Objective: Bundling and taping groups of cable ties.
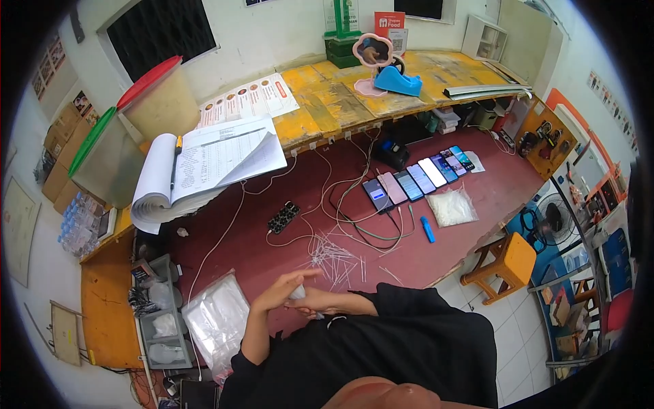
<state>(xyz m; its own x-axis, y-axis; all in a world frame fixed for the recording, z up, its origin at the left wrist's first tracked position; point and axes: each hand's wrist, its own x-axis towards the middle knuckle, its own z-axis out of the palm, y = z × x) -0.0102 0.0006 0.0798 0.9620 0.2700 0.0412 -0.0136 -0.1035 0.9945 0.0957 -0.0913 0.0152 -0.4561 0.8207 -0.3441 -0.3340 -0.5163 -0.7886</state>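
Note:
Close to my body, in front of my black shirt, my right hand (309, 301) is closed around a whitish, translucent bundle (298, 292), perhaps plastic film. A bit of it shows below the fist. My left hand (278, 292) is right beside it, fingers stretched across the bundle's top; whether they grip it is hidden. Just beyond the hands, a loose heap of thin white strips (332, 258) lies on the dark red tabletop (245, 250), with a few strays to its right. A stack of clear plastic bags (217, 312) rests left of my left forearm.
Several phones (409, 179) lie in a row, near a bag of white pieces (452, 207), a blue marker (427, 229) and tangled cables (352, 220). A black patterned power bank (283, 217) is cabled. Grey bins (162, 327) stand left; an orange stool (503, 268) stands right.

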